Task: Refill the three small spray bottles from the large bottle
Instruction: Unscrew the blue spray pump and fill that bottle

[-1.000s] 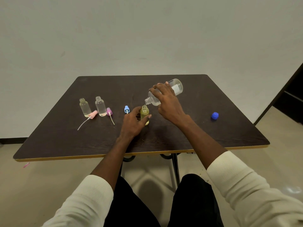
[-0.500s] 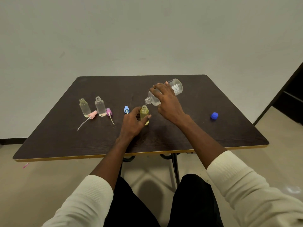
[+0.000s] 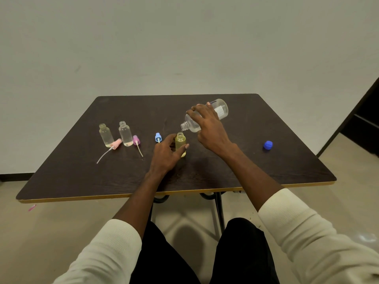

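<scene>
Left of centre on the worktop (image 3: 266,167), two uncapped clear spray bottles (image 3: 106,135) wait. My left hand (image 3: 166,154) curls its fingers round the yellow-tinted spray bottle (image 3: 180,144); my right hand (image 3: 211,130) grips the tilted large bottle (image 3: 220,108) mid-body. I judge both light, slick plastic. My fingers hide the fill level.

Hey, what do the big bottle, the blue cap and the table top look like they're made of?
Big bottle: clear, slightly frosted, probably plastic; the table shows through it.
Blue cap: opaque moulded plastic by its look, smooth and slightly shiny.
Table: dark wood-grain top, likely laminate over board; a pale edge band shows along the front.
</scene>
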Demonstrator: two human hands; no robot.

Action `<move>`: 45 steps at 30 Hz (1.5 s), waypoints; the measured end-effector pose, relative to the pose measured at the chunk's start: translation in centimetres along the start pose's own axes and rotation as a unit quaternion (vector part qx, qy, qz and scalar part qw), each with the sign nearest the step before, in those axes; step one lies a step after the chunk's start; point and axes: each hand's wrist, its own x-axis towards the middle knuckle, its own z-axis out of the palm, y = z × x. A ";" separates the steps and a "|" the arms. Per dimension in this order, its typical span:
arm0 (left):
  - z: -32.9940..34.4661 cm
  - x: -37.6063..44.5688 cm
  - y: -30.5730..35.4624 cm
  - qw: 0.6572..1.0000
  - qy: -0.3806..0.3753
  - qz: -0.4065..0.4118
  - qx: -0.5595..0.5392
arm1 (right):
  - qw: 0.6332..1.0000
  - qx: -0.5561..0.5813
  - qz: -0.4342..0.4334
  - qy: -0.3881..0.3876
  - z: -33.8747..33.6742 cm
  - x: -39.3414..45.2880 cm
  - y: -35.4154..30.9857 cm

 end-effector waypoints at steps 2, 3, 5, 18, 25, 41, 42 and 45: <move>0.0 0.0 0.0 1.000 0.000 -0.001 0.001 | 1.000 0.001 0.000 0.002 -0.1 0.0 -0.1; -0.1 -0.1 0.0 1.000 -0.001 0.000 0.001 | 1.000 0.001 -0.001 0.002 -0.1 0.0 -0.1; -0.1 -0.1 0.0 1.000 -0.001 0.001 0.000 | 1.000 0.002 -0.002 0.001 -0.1 0.0 -0.2; 0.0 0.0 -0.2 1.000 0.006 0.004 -0.003 | 1.000 0.006 -0.003 0.002 0.0 0.1 -0.2; 0.0 0.0 0.0 1.000 0.004 -0.002 -0.002 | 1.000 0.008 -0.005 0.007 0.0 0.0 -0.2; -0.1 0.0 0.1 1.000 -0.002 -0.001 -0.007 | 0.994 0.083 0.066 0.012 1.2 -0.5 -0.2; -0.1 0.0 0.1 1.000 -0.002 -0.003 -0.007 | 0.990 0.104 0.090 0.010 1.3 -0.7 -0.3; -0.1 -0.1 0.2 1.000 -0.004 -0.008 -0.012 | 0.967 0.185 0.173 0.016 1.5 -1.1 -0.3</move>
